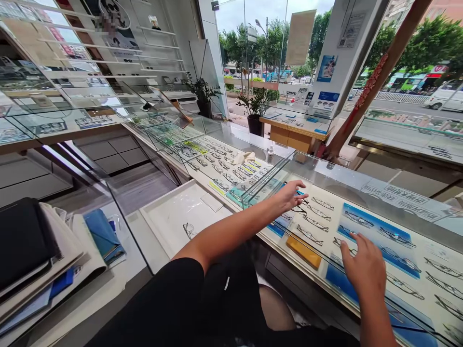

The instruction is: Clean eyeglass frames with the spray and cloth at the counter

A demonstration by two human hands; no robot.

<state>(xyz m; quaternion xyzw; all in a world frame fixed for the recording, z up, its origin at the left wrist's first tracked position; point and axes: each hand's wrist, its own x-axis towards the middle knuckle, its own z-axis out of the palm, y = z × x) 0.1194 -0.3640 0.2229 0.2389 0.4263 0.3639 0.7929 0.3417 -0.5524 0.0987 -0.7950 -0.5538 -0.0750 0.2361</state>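
Rows of eyeglass frames (314, 222) lie on a white display tray (333, 226) inside a glass counter (347, 176). My left hand (289, 195) reaches into the counter from behind, fingers stretched out over the leftmost frames and holding nothing. My right hand (361, 267) hovers with spread fingers at the tray's near edge, beside a blue panel (376, 231) carrying more frames. An orange pad (304, 251) lies on the tray's edge between my two hands.
A white tray (170, 207) with one pair of glasses (188, 231) sits on the lower shelf to the left. Stacked folders with a black case (21, 241) and a blue cloth (103, 236) lie at far left. A small bottle (270, 154) and a rag (244, 157) rest on the glass top.
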